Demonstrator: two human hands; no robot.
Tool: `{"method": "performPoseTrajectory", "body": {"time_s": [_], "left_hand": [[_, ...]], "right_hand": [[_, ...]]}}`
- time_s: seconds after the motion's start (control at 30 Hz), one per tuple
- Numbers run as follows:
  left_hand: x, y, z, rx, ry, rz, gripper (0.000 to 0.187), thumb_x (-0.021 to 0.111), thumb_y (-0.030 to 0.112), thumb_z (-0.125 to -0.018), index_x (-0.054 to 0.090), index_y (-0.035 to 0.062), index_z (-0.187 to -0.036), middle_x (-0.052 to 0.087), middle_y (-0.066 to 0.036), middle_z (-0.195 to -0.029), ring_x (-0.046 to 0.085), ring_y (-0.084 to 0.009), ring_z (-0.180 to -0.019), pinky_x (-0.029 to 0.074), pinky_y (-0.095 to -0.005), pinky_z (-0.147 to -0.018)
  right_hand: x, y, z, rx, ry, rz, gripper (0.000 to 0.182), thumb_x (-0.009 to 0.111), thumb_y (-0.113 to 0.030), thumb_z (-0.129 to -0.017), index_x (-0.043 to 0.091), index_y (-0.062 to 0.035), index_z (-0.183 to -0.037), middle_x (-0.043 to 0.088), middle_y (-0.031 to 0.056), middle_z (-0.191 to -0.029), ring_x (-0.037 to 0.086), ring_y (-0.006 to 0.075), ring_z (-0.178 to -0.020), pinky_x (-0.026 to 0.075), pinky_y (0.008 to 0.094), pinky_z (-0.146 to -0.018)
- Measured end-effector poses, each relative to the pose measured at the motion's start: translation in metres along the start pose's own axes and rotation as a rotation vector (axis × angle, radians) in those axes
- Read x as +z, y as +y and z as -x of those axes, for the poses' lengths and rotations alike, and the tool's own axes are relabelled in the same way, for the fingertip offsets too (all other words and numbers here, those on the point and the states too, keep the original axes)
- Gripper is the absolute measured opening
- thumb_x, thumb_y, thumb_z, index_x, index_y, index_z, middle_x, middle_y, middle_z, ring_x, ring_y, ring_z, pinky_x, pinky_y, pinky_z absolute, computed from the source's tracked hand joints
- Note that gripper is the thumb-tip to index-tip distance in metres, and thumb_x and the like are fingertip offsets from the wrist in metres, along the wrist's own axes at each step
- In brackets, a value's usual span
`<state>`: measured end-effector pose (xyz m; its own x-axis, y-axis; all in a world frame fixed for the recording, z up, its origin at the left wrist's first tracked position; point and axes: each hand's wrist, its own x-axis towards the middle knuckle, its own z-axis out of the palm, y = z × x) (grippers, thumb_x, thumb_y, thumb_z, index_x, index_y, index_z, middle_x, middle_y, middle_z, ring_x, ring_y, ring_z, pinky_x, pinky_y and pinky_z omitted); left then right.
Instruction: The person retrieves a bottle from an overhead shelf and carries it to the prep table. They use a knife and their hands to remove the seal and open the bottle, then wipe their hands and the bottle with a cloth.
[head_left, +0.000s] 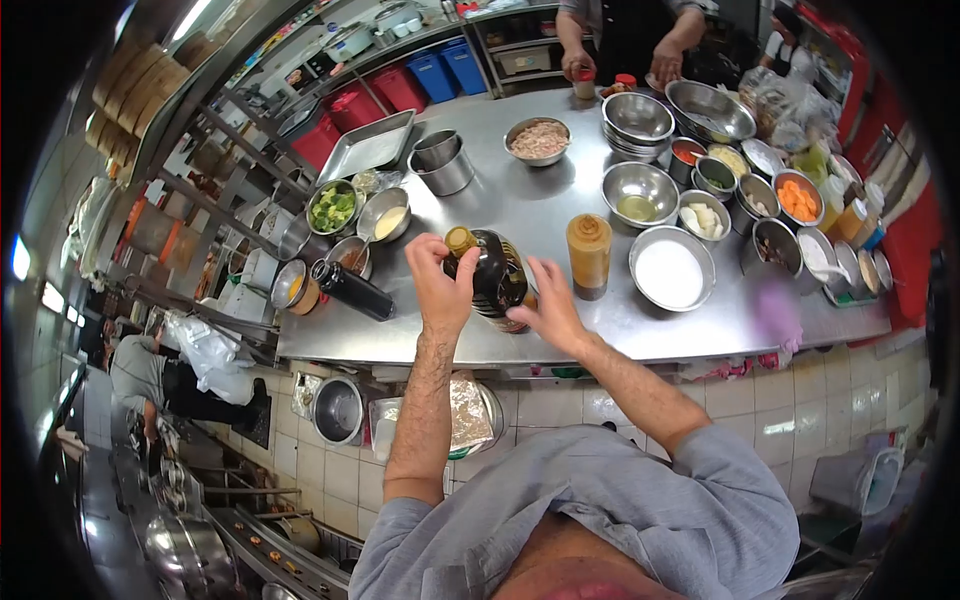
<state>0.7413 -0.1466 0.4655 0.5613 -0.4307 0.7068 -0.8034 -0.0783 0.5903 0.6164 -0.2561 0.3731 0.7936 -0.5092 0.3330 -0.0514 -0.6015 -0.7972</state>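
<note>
A large dark jug (503, 281) with a yellow cap (460, 240) stands on the steel table near its front edge. At its neck, just below the cap, my left hand (443, 287) has its fingers and thumb closed round the jug. My right hand (552, 308) grips the jug's right side, fingers along it and thumb lower down. To the right stands a squeeze bottle of brown sauce (590, 255). A tall black bottle (352, 290) leans in view on the left.
Left of the jug are bowls of chopped greens (333, 208) and pale yellow liquid (388, 215). A bowl of raw meat (537, 141) sits further back. On the right are a bowl of white liquid (672, 268) and several ingredient containers. Another person's hands (578, 64) work across the steel table (545, 200).
</note>
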Motion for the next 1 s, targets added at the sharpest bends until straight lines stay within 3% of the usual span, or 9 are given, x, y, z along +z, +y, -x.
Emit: {"method": "performPoseTrajectory", "body": {"time_s": [0.03, 0.17, 0.27, 0.33, 0.47, 0.53, 0.67, 0.73, 1.0], "left_hand": [[0.004, -0.009, 0.003, -0.069, 0.033, 0.206, 0.037, 0.068, 0.011, -0.080, 0.044, 0.0001, -0.106, 0.048, -0.013, -0.102, 0.050, -0.0205, -0.098, 0.044, -0.0321, -0.085], [0.012, -0.017, 0.014, -0.252, -0.065, 0.375, 0.047, 0.061, 0.010, -0.086, 0.038, -0.0007, -0.125, 0.051, -0.009, -0.115, 0.050, -0.0162, -0.106, 0.039, -0.0288, -0.094], [0.018, -0.008, 0.016, -0.356, -0.002, 0.516, 0.042, 0.057, 0.013, -0.089, 0.040, -0.0011, -0.125, 0.052, -0.009, -0.114, 0.050, -0.0155, -0.105, 0.038, -0.0288, -0.094], [0.022, -0.012, 0.019, -0.316, 0.038, 0.496, 0.038, 0.053, 0.014, -0.091, 0.042, -0.0013, -0.123, 0.054, -0.009, -0.112, 0.051, -0.0147, -0.104, 0.039, -0.0277, -0.093], [0.029, -0.017, 0.019, -0.295, 0.108, 0.443, 0.035, 0.052, 0.017, -0.090, 0.046, -0.0021, -0.119, 0.054, -0.010, -0.109, 0.052, -0.0172, -0.101, 0.040, -0.0295, -0.090], [0.031, -0.016, 0.018, -0.307, 0.132, 0.440, 0.035, 0.053, 0.019, -0.089, 0.049, -0.0028, -0.116, 0.054, -0.013, -0.108, 0.053, -0.0199, -0.101, 0.040, -0.0316, -0.090], [0.031, -0.016, 0.016, -0.311, 0.143, 0.380, 0.035, 0.054, 0.020, -0.088, 0.049, -0.0023, -0.115, 0.053, -0.014, -0.106, 0.053, -0.0221, -0.099, 0.041, -0.0326, -0.088], [0.031, -0.017, 0.017, -0.310, 0.144, 0.372, 0.035, 0.054, 0.020, -0.088, 0.049, -0.0021, -0.115, 0.053, -0.015, -0.106, 0.053, -0.0229, -0.099, 0.040, -0.0332, -0.088], [0.029, -0.019, 0.018, -0.244, 0.144, 0.305, 0.037, 0.057, 0.018, -0.085, 0.049, -0.0017, -0.116, 0.050, -0.016, -0.108, 0.050, -0.0260, -0.100, 0.040, -0.0358, -0.090]], "right_hand": [[0.008, 0.019, 0.013, 0.065, -0.028, 0.145, 0.084, 0.075, -0.026, -0.070, 0.027, -0.0121, -0.138, 0.033, 0.0230, -0.130, 0.035, 0.0402, -0.122, 0.034, 0.0463, -0.098], [0.017, 0.059, 0.029, 0.247, -0.320, 0.400, 0.073, 0.065, -0.017, -0.077, 0.024, -0.0115, -0.138, 0.035, 0.0239, -0.129, 0.036, 0.0429, -0.120, 0.040, 0.0487, -0.091], [0.013, 0.062, 0.023, 0.330, -0.392, 0.394, 0.067, 0.059, -0.008, -0.077, 0.026, -0.0105, -0.136, 0.041, 0.0248, -0.122, 0.044, 0.0430, -0.111, 0.041, 0.0478, -0.090], [0.006, 0.057, 0.022, 0.368, -0.388, 0.350, 0.066, 0.056, -0.005, -0.075, 0.028, -0.0097, -0.135, 0.046, 0.0253, -0.115, 0.049, 0.0425, -0.103, 0.041, 0.0462, -0.091], [-0.023, 0.040, 0.038, 0.236, -0.223, 0.080, 0.066, 0.052, -0.002, -0.077, 0.028, -0.0109, -0.138, 0.051, 0.0281, -0.115, 0.051, 0.0410, -0.108, 0.043, 0.0434, -0.089], [-0.054, 0.000, 0.042, 0.077, -0.147, -0.113, 0.062, 0.050, -0.004, -0.083, 0.025, -0.0099, -0.140, 0.056, 0.0253, -0.097, 0.055, 0.0392, -0.094, 0.045, 0.0432, -0.082], [-0.105, -0.059, 0.030, -0.140, -0.211, 0.033, 0.062, 0.050, -0.006, -0.087, 0.022, -0.0123, -0.142, 0.056, 0.0203, -0.087, 0.057, 0.0364, -0.081, 0.048, 0.0425, -0.074], [-0.112, -0.079, 0.024, -0.234, -0.205, 0.197, 0.059, 0.051, -0.010, -0.089, 0.024, -0.0144, -0.142, 0.054, 0.0161, -0.080, 0.057, 0.0325, -0.071, 0.049, 0.0413, -0.063], [-0.113, -0.107, 0.022, -0.220, -0.265, 0.344, 0.059, 0.053, -0.012, -0.088, 0.026, -0.0171, -0.141, 0.054, 0.0148, -0.080, 0.058, 0.0313, -0.066, 0.050, 0.0421, -0.056]]}}
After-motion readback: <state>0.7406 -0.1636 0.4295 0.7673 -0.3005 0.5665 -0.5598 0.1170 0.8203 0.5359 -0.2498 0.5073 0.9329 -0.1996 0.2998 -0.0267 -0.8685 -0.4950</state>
